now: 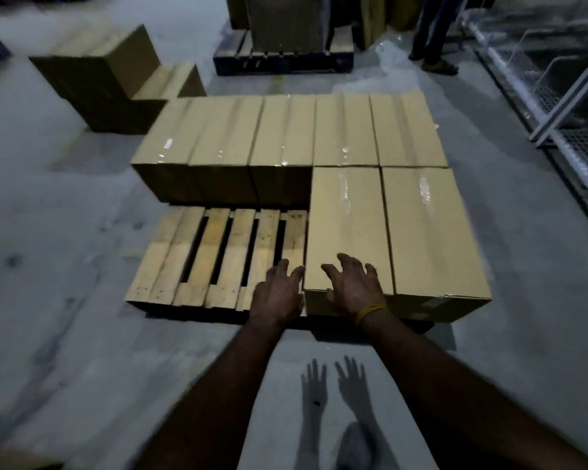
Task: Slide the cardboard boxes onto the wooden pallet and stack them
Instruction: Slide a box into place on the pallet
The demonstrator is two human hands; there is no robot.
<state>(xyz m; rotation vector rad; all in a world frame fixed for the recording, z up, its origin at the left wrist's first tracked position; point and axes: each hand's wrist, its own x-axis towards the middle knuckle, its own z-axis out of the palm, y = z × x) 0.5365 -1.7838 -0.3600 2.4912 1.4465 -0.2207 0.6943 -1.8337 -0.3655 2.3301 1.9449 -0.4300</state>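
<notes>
A wooden pallet (214,262) lies on the concrete floor, its near left part bare. Several taped cardboard boxes (286,130) fill its far row. Two more boxes lie lengthwise on the near right; the inner one (347,218) is under my hands and the outer one (428,232) sits beside it. My right hand (353,286) rests with spread fingers on the near end of the inner box's top. My left hand (279,293) has its fingers spread against that box's left near corner, over the pallet slats. Neither hand grips anything.
Loose cardboard boxes (109,76) stand stacked on the floor at the far left. Another loaded pallet (282,56) sits at the back. A person's legs (435,35) stand at the back right. A metal wire rack (557,106) runs along the right.
</notes>
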